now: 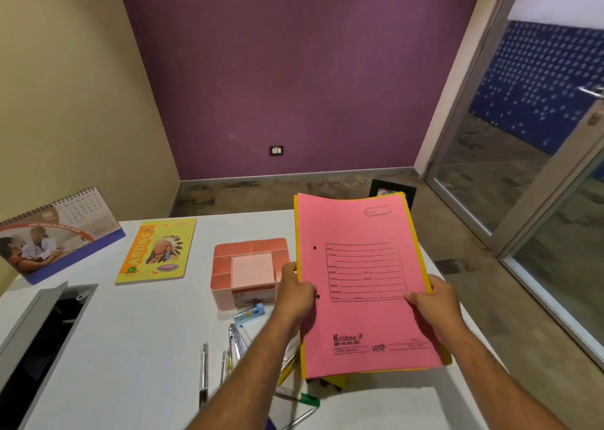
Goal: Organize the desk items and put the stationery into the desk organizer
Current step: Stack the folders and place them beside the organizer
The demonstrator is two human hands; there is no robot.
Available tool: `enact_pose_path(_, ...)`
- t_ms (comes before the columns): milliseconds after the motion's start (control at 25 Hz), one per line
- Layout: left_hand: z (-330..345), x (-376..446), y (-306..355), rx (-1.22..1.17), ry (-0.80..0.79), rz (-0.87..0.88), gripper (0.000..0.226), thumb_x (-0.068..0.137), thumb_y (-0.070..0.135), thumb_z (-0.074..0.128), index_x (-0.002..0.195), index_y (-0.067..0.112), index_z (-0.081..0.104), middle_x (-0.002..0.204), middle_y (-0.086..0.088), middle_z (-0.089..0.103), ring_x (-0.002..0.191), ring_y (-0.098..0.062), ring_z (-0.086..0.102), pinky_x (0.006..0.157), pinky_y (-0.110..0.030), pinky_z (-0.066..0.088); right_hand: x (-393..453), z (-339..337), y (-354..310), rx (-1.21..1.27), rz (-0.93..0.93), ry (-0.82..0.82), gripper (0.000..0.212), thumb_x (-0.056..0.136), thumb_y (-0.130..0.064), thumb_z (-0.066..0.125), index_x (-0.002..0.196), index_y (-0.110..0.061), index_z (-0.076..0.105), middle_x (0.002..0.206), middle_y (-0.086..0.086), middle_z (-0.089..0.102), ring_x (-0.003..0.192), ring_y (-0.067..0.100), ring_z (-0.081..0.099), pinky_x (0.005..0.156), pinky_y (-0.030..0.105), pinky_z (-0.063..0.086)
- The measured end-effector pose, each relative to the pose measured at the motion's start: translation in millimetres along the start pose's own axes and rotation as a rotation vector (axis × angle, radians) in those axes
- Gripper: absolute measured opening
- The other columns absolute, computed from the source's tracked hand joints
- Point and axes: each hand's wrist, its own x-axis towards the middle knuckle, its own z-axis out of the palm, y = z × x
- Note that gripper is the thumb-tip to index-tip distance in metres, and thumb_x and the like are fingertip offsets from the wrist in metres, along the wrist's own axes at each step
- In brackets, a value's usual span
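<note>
Upright between left hand (294, 294) and right hand (431, 298), gripped folders (366, 285), long axis vertical, just right of organizer (250, 271).

Person, head view: two forearms, bare to the frame's lower edge. Left hand (294, 294) and right hand (434, 302) bare; sleeves, rings, watch, gloves: none visible.

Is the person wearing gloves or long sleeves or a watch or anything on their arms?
No. Both the left hand and the right hand are bare, with no gloves. No rings, watch or bracelet show. Both forearms are uncovered as far as the bottom edge of the picture, so no sleeve is visible at all.
</note>
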Motion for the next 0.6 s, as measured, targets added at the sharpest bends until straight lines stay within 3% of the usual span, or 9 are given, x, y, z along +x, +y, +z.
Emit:
enact_pose_path(120, 23.8, 25.7, 11.8, 0.049, 0.019, 0.006, 0.032, 0.094, 0.007, 0.051, 0.120, 0.025, 0.047, 0.105, 0.002, 0.064, 0.098, -0.020, 0.064, 0.086, -0.039, 0.056, 41.2, -6.7, -0.8, -0.024, 0.022, 0.047, 0.026, 0.069, 0.004, 0.073, 0.073, -0.021, 0.069, 0.075, 0.001, 0.074, 0.074, 0.028, 0.071, 0.075, 0.047, 0.060)
enact_pose_path(200, 34.2, 47.9, 17.2, 0.090, 0.029, 0.002, 0.029, 0.095, 0.007, 0.050, 0.118, 0.025, 0.051, 0.105, 0.002, 0.064, 0.098, -0.021, 0.063, 0.087, -0.041, 0.055, 66.5, -4.9, -2.8, -0.044, 0.017, 0.056, 0.027, 0.068, 0.005, 0.074, 0.071, -0.022, 0.069, 0.076, 0.003, 0.075, 0.075, 0.030, 0.072, 0.074, 0.049, 0.060)
enact_pose_path(440, 42.8, 118.0, 16.8, 0.052, 0.133, -0.145, 0.032, 0.084, 0.007, 0.053, 0.115, 0.012, 0.047, 0.107, -0.010, 0.064, 0.093, -0.025, 0.062, 0.066, -0.033, 0.052, 138.8, 29.5, -2.4, -0.090, -0.008, -0.027, 0.023, 0.068, -0.003, 0.078, 0.078, -0.022, 0.070, 0.082, 0.001, 0.076, 0.077, 0.026, 0.072, 0.076, 0.047, 0.060)
enact_pose_path(600, 44.2, 160.8, 9.7, 0.120, 0.188, -0.221, 0.051, 0.074, 0.033, 0.068, 0.116, 0.016, 0.045, 0.116, -0.009, 0.062, 0.103, -0.031, 0.061, 0.087, -0.049, 0.056, 172.4, 65.6, -5.6, -0.101, 0.004, -0.098, 0.028, 0.073, -0.003, 0.077, 0.089, -0.025, 0.069, 0.091, 0.003, 0.074, 0.087, 0.026, 0.069, 0.084, 0.043, 0.057)
